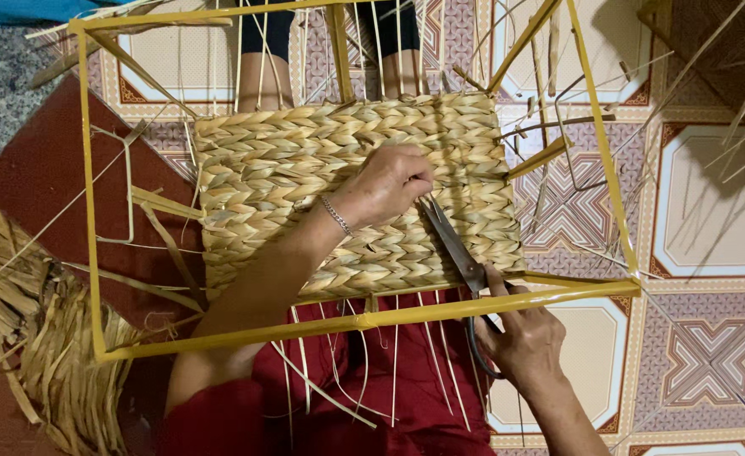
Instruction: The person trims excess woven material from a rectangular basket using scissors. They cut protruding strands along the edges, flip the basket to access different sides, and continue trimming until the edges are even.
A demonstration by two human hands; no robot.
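- Straw mat (305, 177) lies under your left hand (385, 187), whose fingers pinch a strand just beside the scissors (452, 241).
- Your right hand (528, 338) grips the handles; the blades could nick those fingertips.
- Cutting deep may sever the weave.

In view are one woven straw panel (305, 169), one yellow frame (372, 317) around it, one pair of scissors (457, 249), two hands, a left hand (387, 184) and a right hand (524, 338), one bracelet (336, 215) and one bundle of loose straw (43, 338).
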